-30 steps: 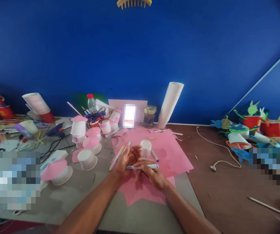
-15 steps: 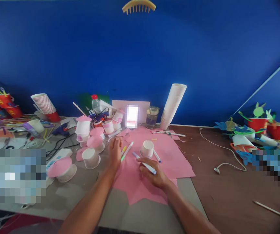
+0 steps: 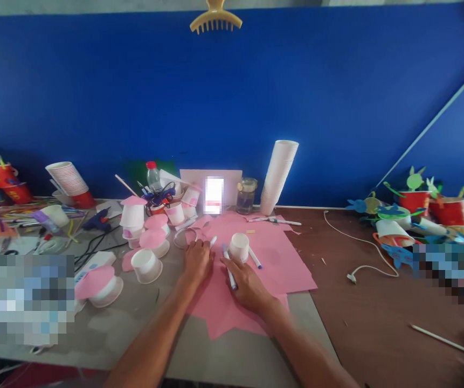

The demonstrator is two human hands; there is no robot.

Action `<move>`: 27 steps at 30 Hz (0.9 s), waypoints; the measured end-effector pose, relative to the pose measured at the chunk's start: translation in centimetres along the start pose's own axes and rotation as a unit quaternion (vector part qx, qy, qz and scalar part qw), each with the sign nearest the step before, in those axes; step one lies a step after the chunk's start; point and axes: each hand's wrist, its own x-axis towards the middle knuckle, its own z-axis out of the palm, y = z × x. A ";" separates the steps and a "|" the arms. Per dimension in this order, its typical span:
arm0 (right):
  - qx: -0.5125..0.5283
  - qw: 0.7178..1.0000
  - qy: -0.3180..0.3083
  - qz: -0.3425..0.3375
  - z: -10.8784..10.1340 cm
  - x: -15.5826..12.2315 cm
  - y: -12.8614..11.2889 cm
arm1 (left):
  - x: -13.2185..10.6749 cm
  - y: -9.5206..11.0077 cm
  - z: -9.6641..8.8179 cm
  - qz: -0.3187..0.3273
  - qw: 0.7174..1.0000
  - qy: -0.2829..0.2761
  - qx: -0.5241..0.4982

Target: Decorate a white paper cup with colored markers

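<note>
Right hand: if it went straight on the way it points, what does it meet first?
The right hand's fingers are already at a blue-capped marker; past that, probably the left hand. Depth is unclear.

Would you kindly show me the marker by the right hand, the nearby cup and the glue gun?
Marker (image 3: pixel 227 267): head view, on barrel.
Cup (image 3: pixel 239 252): head view, on wall.
Glue gun (image 3: pixel 97 220): head view, on body.
</note>
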 end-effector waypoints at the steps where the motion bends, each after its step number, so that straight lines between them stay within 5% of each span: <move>1: -0.006 1.000 0.001 -0.002 0.2 0.0 0.1 | -0.1 0.0 0.0 0.003 1.000 0.000 0.007; 11: 0.056 0.997 0.040 0.027 0.3 0.0 -0.4 | 0.1 0.4 -0.1 0.031 0.999 0.025 -0.014; 17: 0.272 0.939 0.091 0.190 -0.5 0.5 -0.9 | 0.0 2.0 0.0 0.084 0.993 -0.005 -0.085; 19: 0.341 0.907 0.119 0.217 -1.0 0.7 -0.8 | -0.6 2.7 0.1 0.089 0.989 -0.045 -0.114; 22: 0.429 0.864 0.151 0.218 -2.0 0.9 -0.7 | -1.7 3.7 0.1 0.055 0.961 -0.180 -0.203; 27: 0.498 0.828 0.142 0.215 -2.9 0.9 -0.5 | -3.0 3.8 0.9 -0.027 0.881 -0.372 -0.292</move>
